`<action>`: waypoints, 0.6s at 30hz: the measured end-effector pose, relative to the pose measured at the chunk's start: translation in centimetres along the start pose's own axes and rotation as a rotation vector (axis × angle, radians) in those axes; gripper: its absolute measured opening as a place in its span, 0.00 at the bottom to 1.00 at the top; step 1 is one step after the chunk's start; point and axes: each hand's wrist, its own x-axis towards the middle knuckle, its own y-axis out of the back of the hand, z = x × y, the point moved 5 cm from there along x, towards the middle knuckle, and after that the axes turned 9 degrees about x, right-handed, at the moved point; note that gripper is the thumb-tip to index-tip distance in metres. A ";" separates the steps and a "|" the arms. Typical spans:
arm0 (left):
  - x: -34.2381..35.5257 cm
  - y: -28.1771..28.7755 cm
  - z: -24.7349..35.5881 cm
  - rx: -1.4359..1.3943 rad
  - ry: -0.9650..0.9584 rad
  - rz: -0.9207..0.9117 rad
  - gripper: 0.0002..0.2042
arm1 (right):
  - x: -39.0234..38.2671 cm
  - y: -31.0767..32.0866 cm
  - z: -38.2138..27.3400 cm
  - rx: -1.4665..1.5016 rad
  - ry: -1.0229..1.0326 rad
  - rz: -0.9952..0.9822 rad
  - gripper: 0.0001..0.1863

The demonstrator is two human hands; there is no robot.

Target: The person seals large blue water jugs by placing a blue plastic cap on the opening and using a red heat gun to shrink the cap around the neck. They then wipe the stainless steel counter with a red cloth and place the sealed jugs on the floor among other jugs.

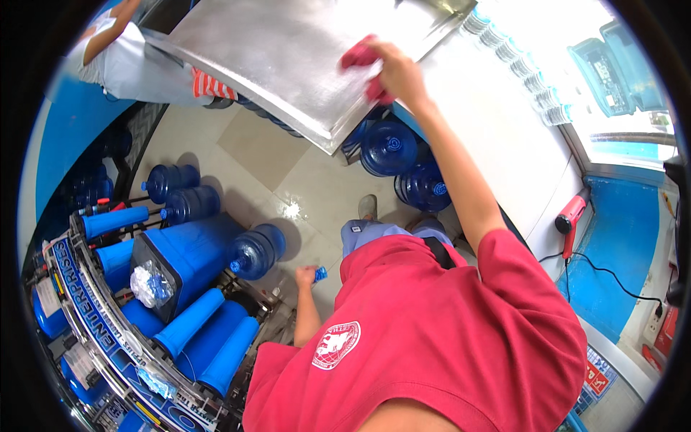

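My right hand [400,75] is stretched out over the steel table [266,54], closed on a red cloth [360,54] that hangs out on both sides of the fingers and is a little blurred. Down by my left side, over the tiled floor, my left hand [306,276] is closed on a small blue thing [321,273]. Its exact kind is too small to make out. A blue water jug [257,250] lies on the floor just beyond that hand. Two more blue jugs [389,148] stand under the table corner and the white counter.
At left are a blue bin [191,252], blue filter housings [191,327] and further jugs [173,181]. Another person [122,65] stands across the steel table. Stacked caps [515,61] line the white counter [475,93]; a red heat gun [572,219] with a cord hangs at right.
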 end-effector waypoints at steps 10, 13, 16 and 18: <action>-1.2 6.7 10.1 -0.041 -0.180 0.191 0.10 | -10.4 -11.3 -5.3 0.016 0.325 -0.405 0.23; -0.3 7.2 13.6 0.148 -0.239 0.315 0.10 | -11.2 -6.2 -4.9 0.339 -0.079 -0.179 0.23; 1.2 6.6 17.7 0.079 -0.382 0.243 0.11 | -13.4 3.3 -1.0 0.396 -0.269 0.211 0.16; 2.3 5.9 21.5 -0.001 -0.501 0.177 0.10 | -16.5 10.8 1.9 0.217 -0.303 0.466 0.14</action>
